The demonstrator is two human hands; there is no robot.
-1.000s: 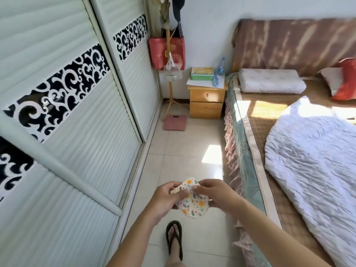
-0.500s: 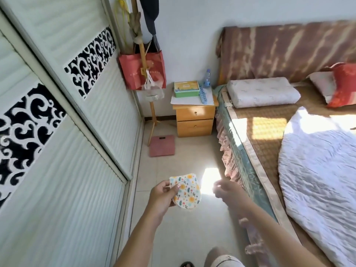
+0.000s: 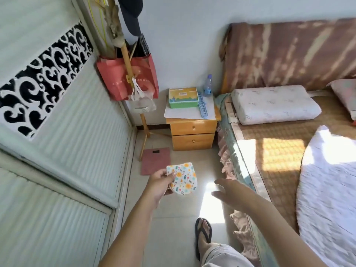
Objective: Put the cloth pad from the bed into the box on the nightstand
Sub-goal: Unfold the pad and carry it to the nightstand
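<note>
My left hand (image 3: 159, 183) pinches a small white cloth pad (image 3: 183, 179) printed with orange flowers, held over the tiled floor. To its right my right hand (image 3: 229, 193) hangs open with fingers spread, holding nothing. Ahead stands a wooden nightstand (image 3: 193, 132) with two drawers. On top of it sits a green box (image 3: 183, 97) with a yellow-and-green lid that looks closed. The bed (image 3: 279, 151) lies along the right, covered by a woven mat.
A pink scale (image 3: 155, 160) lies on the floor before a coat stand (image 3: 126, 60) hung with a red bag (image 3: 127, 78). A water bottle (image 3: 207, 85) and blue rack (image 3: 202, 105) share the nightstand. Wardrobe doors (image 3: 57, 132) line the left. Pillow (image 3: 273, 104) and white quilt (image 3: 327, 189) on bed.
My right hand let go of the pad and moved off to the right, opening. The left hand keeps the pad. The view has come closer to the nightstand.
</note>
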